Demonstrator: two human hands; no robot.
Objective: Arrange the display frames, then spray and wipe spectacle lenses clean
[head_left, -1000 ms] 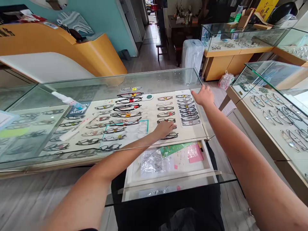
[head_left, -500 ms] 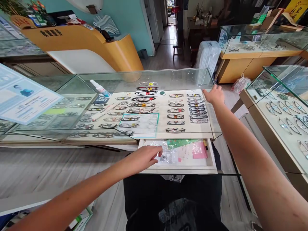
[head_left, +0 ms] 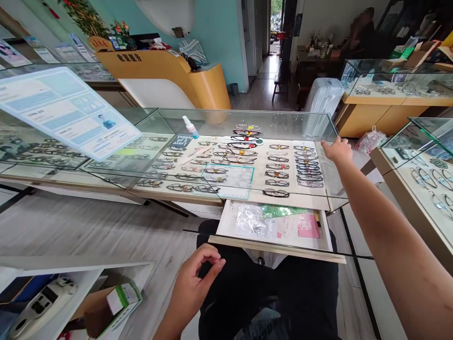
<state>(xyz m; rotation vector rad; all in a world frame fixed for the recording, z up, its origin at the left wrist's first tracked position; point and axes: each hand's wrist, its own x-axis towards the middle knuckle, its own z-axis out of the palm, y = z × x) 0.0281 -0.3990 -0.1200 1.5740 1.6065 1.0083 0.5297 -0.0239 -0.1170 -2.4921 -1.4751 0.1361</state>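
Lying in columns inside the glass display case (head_left: 313,200), the eyeglasses (head_left: 277,174) spread from left to right, with a packed set on the white tray (head_left: 302,143) at the right. Just below their near edge, the drawer (head_left: 286,250) stands pulled out, carrying a clear plastic bag (head_left: 253,221), a green packet (head_left: 283,210) and a pink slip (head_left: 308,226). The left hand (head_left: 194,278) is near the drawer's left front corner, over the person's lap, its fingers loosely curled; nothing shows in them, though I cannot tell whether they pinch something small. The right hand (head_left: 338,150) is at the case's right side, thumb spread; whether it grips the glass or merely rests there, I cannot tell. The step in hand looks like a pause with the drawer open; reaching either drawer or eyeglasses would call for the left hand to rise clear of the drawer front. Farther left sit a spray bottle (head_left: 190,127) and a printed blue sheet (head_left: 78,113); beyond the far right corner stands a wrapped suitcase (head_left: 322,106).
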